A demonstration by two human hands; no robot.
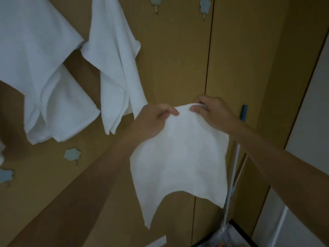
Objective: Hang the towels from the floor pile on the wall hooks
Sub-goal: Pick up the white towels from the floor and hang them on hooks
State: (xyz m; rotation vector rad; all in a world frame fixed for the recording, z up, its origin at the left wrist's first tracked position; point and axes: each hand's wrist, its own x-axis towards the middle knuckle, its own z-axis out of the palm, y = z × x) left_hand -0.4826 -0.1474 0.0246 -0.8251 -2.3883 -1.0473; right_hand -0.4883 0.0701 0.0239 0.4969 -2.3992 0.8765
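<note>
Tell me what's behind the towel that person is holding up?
Behind the held towel is the brown wooden wall; a pale pole shows at its right edge. Whether a hook sits behind the cloth cannot be seen.

The left arm point(85, 184) and right arm point(277, 157) reach out, both bare. The left hand point(151, 120) and right hand point(211, 111) sit close together, thumbs near each other, each pinching the top of the towel point(178, 157).

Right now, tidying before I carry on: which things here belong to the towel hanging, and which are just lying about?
Job: towel, left hand, right hand, hung towels, free hook.
Lying about: pole, dark box.
</note>
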